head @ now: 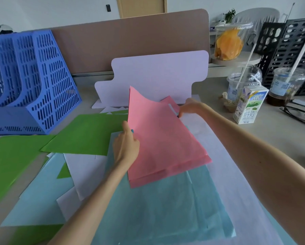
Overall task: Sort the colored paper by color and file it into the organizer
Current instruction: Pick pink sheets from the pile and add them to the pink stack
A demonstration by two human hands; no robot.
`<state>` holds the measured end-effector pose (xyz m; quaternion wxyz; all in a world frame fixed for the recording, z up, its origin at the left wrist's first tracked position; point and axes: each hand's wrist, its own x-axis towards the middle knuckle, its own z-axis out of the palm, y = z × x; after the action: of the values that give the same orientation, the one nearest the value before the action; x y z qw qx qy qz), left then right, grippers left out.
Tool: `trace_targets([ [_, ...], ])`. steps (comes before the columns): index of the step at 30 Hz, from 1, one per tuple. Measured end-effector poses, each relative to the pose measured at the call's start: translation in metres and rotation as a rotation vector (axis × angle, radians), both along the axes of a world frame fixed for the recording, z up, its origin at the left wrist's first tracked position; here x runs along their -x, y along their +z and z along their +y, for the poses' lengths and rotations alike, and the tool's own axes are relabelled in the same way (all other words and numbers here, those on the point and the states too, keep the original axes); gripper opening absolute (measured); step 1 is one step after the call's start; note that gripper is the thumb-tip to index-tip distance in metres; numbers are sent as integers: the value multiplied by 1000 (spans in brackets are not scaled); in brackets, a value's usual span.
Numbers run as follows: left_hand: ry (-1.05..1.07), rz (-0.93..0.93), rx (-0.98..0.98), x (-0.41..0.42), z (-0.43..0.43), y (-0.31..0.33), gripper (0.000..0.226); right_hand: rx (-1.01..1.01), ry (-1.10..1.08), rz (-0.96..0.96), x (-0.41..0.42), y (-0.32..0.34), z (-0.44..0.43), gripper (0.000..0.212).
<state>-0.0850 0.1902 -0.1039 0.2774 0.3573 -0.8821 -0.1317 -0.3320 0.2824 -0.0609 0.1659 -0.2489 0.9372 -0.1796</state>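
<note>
Room to move: green sheets (81, 133) and light blue sheets (158, 206) cover most of the desk (264, 137); bare desk shows only at the right.
Pink sheets (164, 140): tilted up above the blue ones, between both hands.
Left hand (126, 145): pinches their left edge.
Right hand (189, 106): grips their far right corner.
Blue organizer (29, 82): far left, well apart from the pink sheets.
Milk carton (248, 105): right, near the cups.

Both hands on pink sheets (162, 138): left hand (126, 147) pinching the left edge, right hand (190, 106) gripping the far corner, above light blue paper (157, 209). Blue organizer (33, 82) at left.
</note>
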Motion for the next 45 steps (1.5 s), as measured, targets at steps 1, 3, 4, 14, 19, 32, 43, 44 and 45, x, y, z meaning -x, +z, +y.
trace_targets([
  [1,-1,0,0,0,0,-1,25,6,4,4,1,1,0,47],
  [3,-3,2,-1,0,-1,-1,26,-4,9,12,1,5,-1,43],
  [4,-4,6,-2,0,-1,-2,26,-13,10,18,1,6,-2,41],
  [14,-3,-11,33,2,-3,-5,23,-31,-27,28,3,4,-14,58],
  [19,-6,17,24,2,-3,-6,25,25,-32,28,11,13,-12,24],
  [32,-18,104,-70,1,-4,-5,24,283,-50,580,-16,54,15,14],
  [43,-109,408,-457,-15,-6,20,18,184,208,1437,-105,119,47,26],
  [44,-123,399,-472,-21,-5,22,22,216,208,1489,-111,126,51,24],
  [45,-140,385,-479,-26,-4,23,25,252,200,1537,-115,133,53,22],
])
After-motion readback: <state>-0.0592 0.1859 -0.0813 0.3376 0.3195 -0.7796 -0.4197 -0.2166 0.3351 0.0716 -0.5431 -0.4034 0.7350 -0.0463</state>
